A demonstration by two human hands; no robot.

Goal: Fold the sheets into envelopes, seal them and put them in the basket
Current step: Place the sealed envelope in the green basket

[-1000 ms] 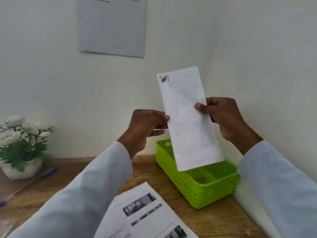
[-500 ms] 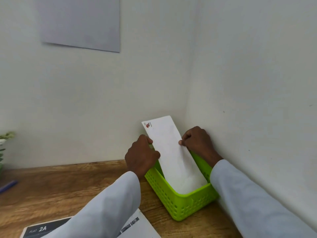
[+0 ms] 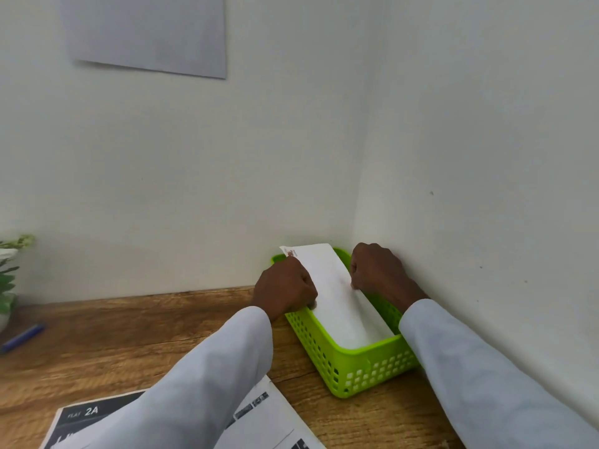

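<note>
Left hand (image 3: 285, 288): at centre frame, fingers curled, pinching the left long edge of the white envelope (image 3: 337, 296) against the basket's left rim. Right hand (image 3: 377, 270): just right of centre, knuckles up, fingers curled and pinching the envelope's right long edge. Both wrists emerge from pale sleeves that run to the lower edge of the frame.

Envelope: held between the two hands, lying lengthwise in the green basket (image 3: 363, 371). Its near end sits low inside the basket behind the front wall. Its far end is raised, tilted, and projects slightly above the basket's far rim. A small red mark shows at the far left corner. Whether the underside touches the basket floor cannot be told.

Basket: lime green plastic with perforated walls, standing on the wooden counter (image 3: 129, 345) in the corner where two white walls meet, lower right of centre. Its right side lies close to the right-hand wall.

Surroundings: printed sheets (image 3: 275, 419) with a dark header reading "2A" lie on the counter at the bottom of the frame, partly covered by the left sleeve. A blue pen (image 3: 22, 337) rests on the counter at the left edge. A plant (image 3: 8, 273) with green leaves shows just above it, cut by the frame. A grey sheet (image 3: 146, 30) is fixed to the wall at upper left.
</note>
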